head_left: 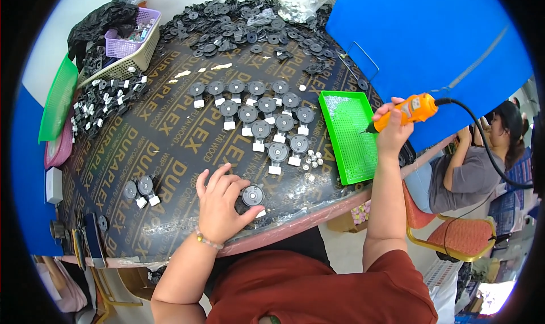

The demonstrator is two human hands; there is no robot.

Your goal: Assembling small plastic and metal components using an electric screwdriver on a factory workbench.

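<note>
A black round part (252, 195) with a white tab lies near the front edge of the table (170, 153), right in front of the person. The left hand (222, 202) rests on the board beside it, fingers spread and slightly curled, the thumb tip touching the part's rim to steady it. The right hand (393, 128) is raised well to the right, closed in a fist round an orange power screwdriver (410, 110) whose bit points left and down, above the green tray (351, 136). A black cord runs from the tool's rear off to the right.

To do this step well, the part probably wants to be pinned flat and kept from turning, so thumb and forefinger should bear on the rim, clear of the centre hole. The driver has to travel across and come down upright over that hole; a tilted bit is likely to slip. The cord should trail free so it does not sweep the finished pieces.

Just beyond the part, small white screws or caps (312, 160) lie loose beside the tray. Rows of assembled parts (258, 111) stand behind, two more (142, 189) sit to the left, and a heap of black discs (238, 26) covers the far end. Baskets (128, 46) stand at the far left. Another person (471, 165) sits to the right.
</note>
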